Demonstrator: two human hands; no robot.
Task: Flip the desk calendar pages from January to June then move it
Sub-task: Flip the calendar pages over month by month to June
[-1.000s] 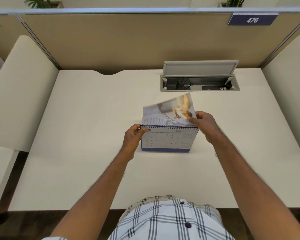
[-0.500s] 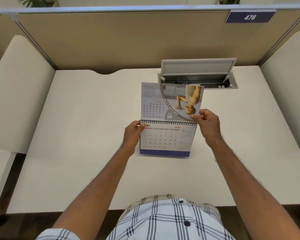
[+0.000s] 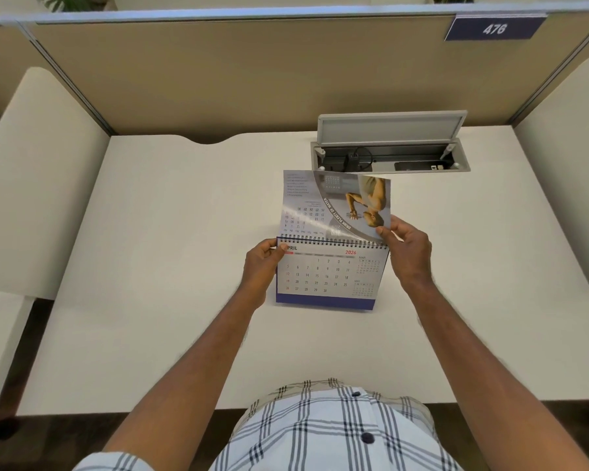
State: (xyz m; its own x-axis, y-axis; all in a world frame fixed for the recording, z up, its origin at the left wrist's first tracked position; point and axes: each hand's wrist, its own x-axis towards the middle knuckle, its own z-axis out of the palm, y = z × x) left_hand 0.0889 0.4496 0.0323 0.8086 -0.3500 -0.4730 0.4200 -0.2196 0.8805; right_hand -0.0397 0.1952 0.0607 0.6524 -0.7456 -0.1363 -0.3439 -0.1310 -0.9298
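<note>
- The desk calendar (image 3: 330,277) stands on the white bench (image 3: 170,266), near the middle, just in front of the open cable tray (image 3: 391,158).
- The left hand (image 3: 262,270) closes thumb and fingers on the top left corner by the spiral binding (image 3: 334,240), probably to stop the stand sliding or tipping.
- The right hand (image 3: 407,251) pinches the raised page (image 3: 334,205) at its right edge, holding it upright above the coils so it can swing over the back.
- April shows on the front (its first letter hidden by the thumb), so May and June are yet to come, then the move.
</note>
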